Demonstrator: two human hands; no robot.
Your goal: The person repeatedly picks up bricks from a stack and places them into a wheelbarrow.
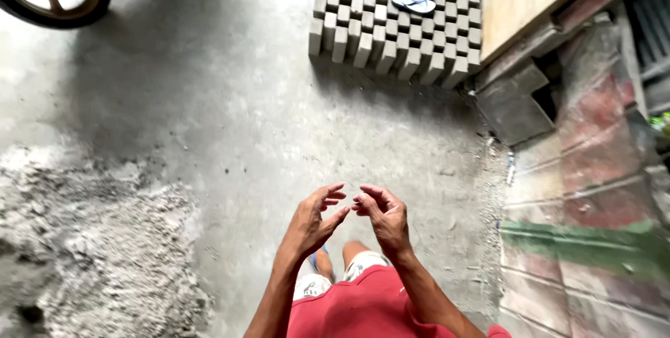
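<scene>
Standing hands (349, 216) apart, stacked blocks (398, 20) ahead

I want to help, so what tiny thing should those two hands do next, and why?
Probably rub the fingertips together a little more. The left hand and right hand meet empty at the fingertips, above the bare concrete floor, with a grey gritty heap on the left and the stacked grey blocks far ahead.

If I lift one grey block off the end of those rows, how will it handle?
The grey blocks look like solid concrete, so one is probably heavy for its size and stiff. Their surface seems rough, likely not slippery. They stand on edge in tight rows, so neighbours might tip. Both hands are empty and far off.
</scene>
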